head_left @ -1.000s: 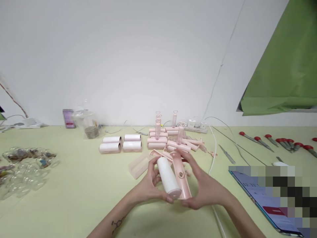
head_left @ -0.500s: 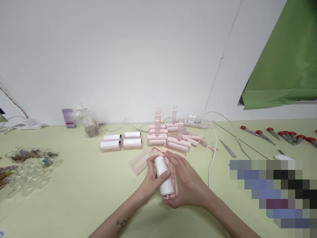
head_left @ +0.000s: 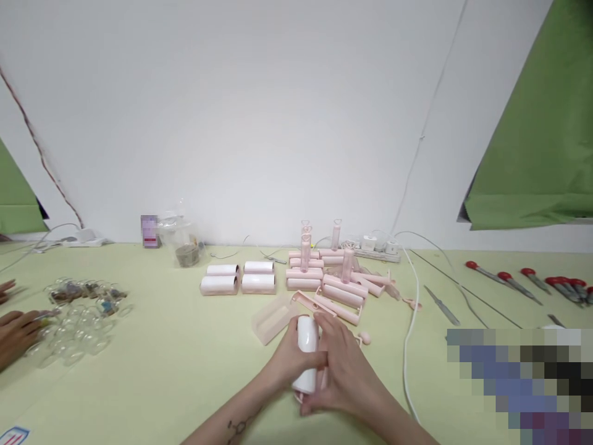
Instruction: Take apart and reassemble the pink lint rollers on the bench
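Note:
Both my hands are closed round a white lint roller roll (head_left: pixel 306 355) with pale pink plastic at its lower end. My left hand (head_left: pixel 290 361) grips the roll from the left, its thumb lying across the front. My right hand (head_left: pixel 345 364) wraps the right side, where a strip of a pink casing (head_left: pixel 323 376) shows between palm and roll; the rest is hidden. Just beyond my fingers lie an open pink frame (head_left: pixel 338 311) and a translucent pinkish tray (head_left: pixel 273 321). A small pink piece with a round end (head_left: pixel 365 338) rests by my right hand.
Several white rolls in pink holders (head_left: pixel 258 284) stand behind, left of a pile of pink casings (head_left: pixel 345 289) and upright handles. A white cable (head_left: pixel 407 346) runs down the right, near red-ended tools (head_left: pixel 504 278). Another person's hand (head_left: pixel 18 334) is beside clear round pieces (head_left: pixel 76 334).
The roll has turned more upright, and my right hand has closed further over the pink casing. The view has shifted, and another person's hands have come into view at the left.

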`<state>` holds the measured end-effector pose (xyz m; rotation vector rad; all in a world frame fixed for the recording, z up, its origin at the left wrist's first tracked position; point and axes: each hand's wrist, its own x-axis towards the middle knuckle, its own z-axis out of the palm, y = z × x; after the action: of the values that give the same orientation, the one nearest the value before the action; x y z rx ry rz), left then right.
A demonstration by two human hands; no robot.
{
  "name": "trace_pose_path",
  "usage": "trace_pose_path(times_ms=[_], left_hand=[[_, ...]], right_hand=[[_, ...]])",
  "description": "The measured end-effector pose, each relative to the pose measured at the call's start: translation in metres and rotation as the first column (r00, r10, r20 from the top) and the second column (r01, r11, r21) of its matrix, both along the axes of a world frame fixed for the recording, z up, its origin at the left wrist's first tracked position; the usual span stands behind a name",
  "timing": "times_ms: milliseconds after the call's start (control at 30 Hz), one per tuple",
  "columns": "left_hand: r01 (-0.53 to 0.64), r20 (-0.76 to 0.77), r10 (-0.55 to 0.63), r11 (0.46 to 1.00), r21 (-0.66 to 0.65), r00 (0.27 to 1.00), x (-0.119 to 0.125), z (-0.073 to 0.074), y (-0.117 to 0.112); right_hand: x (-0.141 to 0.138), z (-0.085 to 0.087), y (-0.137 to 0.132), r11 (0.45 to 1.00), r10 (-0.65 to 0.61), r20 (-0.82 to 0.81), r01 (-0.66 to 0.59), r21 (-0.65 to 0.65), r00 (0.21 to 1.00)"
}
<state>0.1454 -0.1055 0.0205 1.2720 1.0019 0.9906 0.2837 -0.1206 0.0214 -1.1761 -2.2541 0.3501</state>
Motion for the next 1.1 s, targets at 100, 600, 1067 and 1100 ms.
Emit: trace_pose_path(times_ms=[100,600,1067,1100], left_hand=[[0.105,-0.099,-0.104,0.994,0.009,0.99,-0.009,0.004,0.004],[0.528,-0.681,-0.25,0.817,0.234,0.688,-0.018,0.034,-0.018],[0.65,-0.719,-0.315,0.719,0.245,0.619,-0.024,0.042,-0.019],[0.652,-0.705,-0.33,0.717,0.245,0.628,-0.025,0.043,-0.019]], right_hand=[[0.015,0.017,0.004,0.986,-0.034,-0.095,0.018,-0.163,0.995],[0.031,0.068,-0.017,0.971,0.205,0.617,-0.238,-0.029,0.76],[0.037,0.062,-0.019,0.928,0.358,0.412,-0.269,-0.259,0.838],[0.039,0.062,-0.018,0.927,0.351,0.386,-0.257,-0.274,0.853]])
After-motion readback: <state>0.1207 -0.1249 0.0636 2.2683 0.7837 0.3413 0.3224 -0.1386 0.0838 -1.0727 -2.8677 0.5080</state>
